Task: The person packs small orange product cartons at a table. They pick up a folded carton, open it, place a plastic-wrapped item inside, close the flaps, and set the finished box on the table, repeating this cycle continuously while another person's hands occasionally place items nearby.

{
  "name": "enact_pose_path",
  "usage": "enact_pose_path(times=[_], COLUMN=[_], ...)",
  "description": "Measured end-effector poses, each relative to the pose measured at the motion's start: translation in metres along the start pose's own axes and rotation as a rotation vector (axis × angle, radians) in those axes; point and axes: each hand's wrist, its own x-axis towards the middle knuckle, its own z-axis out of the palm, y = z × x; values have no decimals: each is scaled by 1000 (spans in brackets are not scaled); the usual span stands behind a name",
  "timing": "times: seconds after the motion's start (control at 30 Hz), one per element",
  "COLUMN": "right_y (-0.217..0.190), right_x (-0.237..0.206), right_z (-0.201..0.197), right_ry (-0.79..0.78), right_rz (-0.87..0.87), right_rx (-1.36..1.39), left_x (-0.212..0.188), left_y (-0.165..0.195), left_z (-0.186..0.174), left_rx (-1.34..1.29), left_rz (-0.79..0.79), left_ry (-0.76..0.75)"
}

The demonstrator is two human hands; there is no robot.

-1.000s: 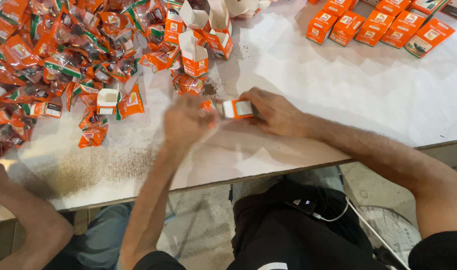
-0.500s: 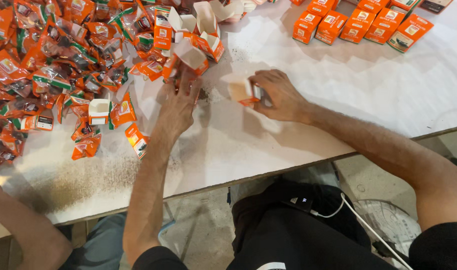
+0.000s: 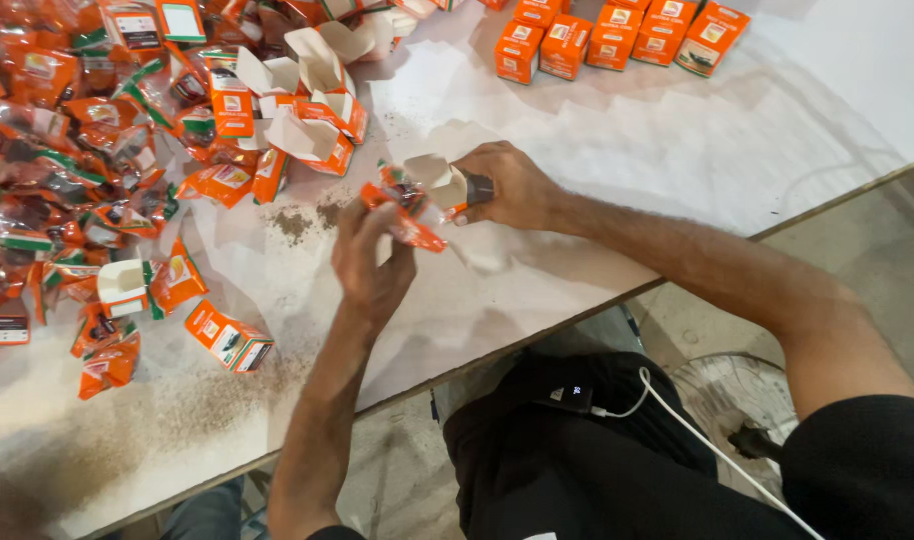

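My left hand [image 3: 372,262] is closed on an orange foil sachet [image 3: 402,212] above the white table [image 3: 597,190]. The sachet's far end touches the open mouth of a small orange carton [image 3: 447,185]. My right hand [image 3: 512,185] grips that carton, its white flaps standing open toward the left hand. Both hands are over the table's middle, close to its front edge.
A heap of orange sachets [image 3: 67,150] covers the left of the table. Open empty cartons [image 3: 312,105] lie behind the hands. A row of closed cartons [image 3: 607,40] stands at the back right. One closed carton [image 3: 229,338] lies at front left, and brown powder [image 3: 297,222] dusts the surface.
My left hand reached into the sachet heap, took a sachet and came back. It now holds the sachet against the open carton in my right hand.
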Motion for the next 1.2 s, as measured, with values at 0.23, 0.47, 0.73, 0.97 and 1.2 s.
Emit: enact_pose_path(times=[0.23,0.47,0.73,0.97,1.2], right_y=[1,-5,-16,-26,-21], right_x=[-3,-6,-9,-17,-19], right_z=[2,5,5,11,14], right_ry=[35,55,3,102,113], right_rz=[-76,-100,-65,53,-173], right_rx=[-3,-12,-55,117,-242], left_x=[15,13,-5,0,10], left_y=[4,0,-39,-43,-41], left_z=[19,44,57,67,28], left_rx=[282,220,-455,-541,-1137], left_rz=[56,-256,-983,-1013,-1112], left_ry=[-402,-308,-268,-215,-341])
